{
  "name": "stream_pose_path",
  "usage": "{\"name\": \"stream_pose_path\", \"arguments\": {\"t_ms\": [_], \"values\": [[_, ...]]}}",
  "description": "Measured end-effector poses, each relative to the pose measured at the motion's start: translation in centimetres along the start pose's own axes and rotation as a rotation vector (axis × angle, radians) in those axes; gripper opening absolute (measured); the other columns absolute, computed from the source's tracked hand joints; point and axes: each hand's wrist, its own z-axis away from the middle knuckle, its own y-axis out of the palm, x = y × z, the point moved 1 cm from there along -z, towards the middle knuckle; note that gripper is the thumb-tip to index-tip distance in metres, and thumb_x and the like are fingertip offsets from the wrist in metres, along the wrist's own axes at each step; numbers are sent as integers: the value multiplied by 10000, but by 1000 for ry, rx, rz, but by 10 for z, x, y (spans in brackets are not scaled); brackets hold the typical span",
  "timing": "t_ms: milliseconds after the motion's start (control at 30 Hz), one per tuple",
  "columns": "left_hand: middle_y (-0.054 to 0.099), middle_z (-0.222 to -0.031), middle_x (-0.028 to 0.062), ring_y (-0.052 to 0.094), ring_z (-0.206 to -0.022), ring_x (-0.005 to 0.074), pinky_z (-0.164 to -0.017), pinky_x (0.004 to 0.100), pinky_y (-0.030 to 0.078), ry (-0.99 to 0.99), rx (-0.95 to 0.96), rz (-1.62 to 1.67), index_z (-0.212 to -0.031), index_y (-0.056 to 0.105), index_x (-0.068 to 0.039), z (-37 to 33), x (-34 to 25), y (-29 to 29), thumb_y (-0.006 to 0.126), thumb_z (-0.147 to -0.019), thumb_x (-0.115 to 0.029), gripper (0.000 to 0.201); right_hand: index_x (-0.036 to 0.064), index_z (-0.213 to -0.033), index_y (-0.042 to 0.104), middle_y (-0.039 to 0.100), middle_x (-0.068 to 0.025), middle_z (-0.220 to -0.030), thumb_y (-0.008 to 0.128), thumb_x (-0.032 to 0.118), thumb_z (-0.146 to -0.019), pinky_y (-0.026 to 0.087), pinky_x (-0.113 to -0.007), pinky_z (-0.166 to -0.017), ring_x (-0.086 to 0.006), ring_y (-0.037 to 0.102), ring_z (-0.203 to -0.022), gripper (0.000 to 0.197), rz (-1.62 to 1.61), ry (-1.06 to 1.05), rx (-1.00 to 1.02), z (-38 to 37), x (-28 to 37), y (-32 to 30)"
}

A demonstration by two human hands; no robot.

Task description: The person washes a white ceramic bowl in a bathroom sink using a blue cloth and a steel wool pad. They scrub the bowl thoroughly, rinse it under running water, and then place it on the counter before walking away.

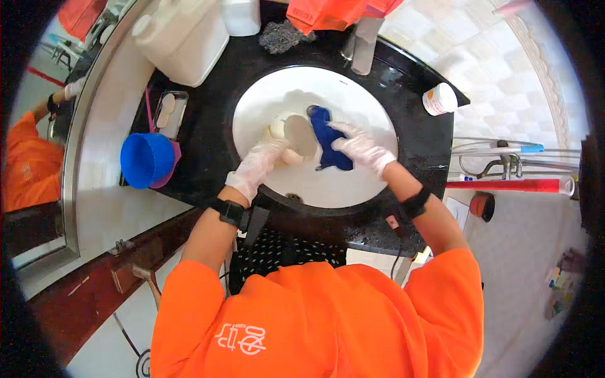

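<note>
Both my hands wear thin whitish gloves and work over a white oval sink (252, 104). My left hand (258, 160) closes on a pale, rounded vessel (300, 135), tilted so its beige inside faces right; its exact kind is hard to make out. A crumpled dark blue cloth (329, 140) is in the fingers of my right hand (364, 150), just right of the vessel and hanging over the basin. Parts of the vessel are hidden by my left fingers.
Around the sink runs a black counter (208, 126). It bears a large off-white jug (179, 41), a dark scouring tangle (283, 38), a metal faucet (365, 47), a soap dish (173, 113) and a white tub (440, 99). A blue bowl (146, 160) sits left; red bags (328, 12) hang beyond.
</note>
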Motion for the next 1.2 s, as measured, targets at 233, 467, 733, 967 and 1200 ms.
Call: {"name": "stream_pose_path", "arguments": {"t_ms": [233,467,733,967,1200], "values": [[627,-984,123,620,-919,226,-751,365,544,-138,30,-108,-1327,414,-39,16,-8,15,675,-801,-140,596,97,-1146,590,566,-161,-1071,593,136,-751,507,-409,-706,-323,615,-842,396,774,-570,63,-29,15,66],[565,-1153,125,579,-987,235,-860,322,492,-170,-89,-399,-1363,387,-64,-9,20,10,696,-758,-127,682,29,-941,686,673,-177,-921,541,257,-816,520,-417,-686,-328,664,-805,297,678,186,414,-34,43,76],[505,-1251,121,538,-1084,270,-821,416,516,-100,67,-193,-1427,297,-140,-1,7,11,729,-793,-309,786,-2,-1084,596,627,-150,-1032,562,152,-680,463,-352,-808,-253,581,-954,434,-313,121,223,-24,15,78],[503,-1259,113,547,-1088,265,-832,414,534,-139,187,-158,-1449,264,-138,5,-7,17,733,-787,-290,825,81,-1110,604,598,-98,-999,542,92,-721,487,-355,-732,-261,592,-852,394,-989,426,38,-19,1,89],[568,-1158,101,591,-989,221,-794,385,544,-130,248,-196,-1398,350,-115,-7,2,13,712,-791,-219,715,24,-920,626,663,-196,-861,572,129,-779,513,-403,-698,-342,647,-782,184,857,-154,515,-15,37,67]]}}
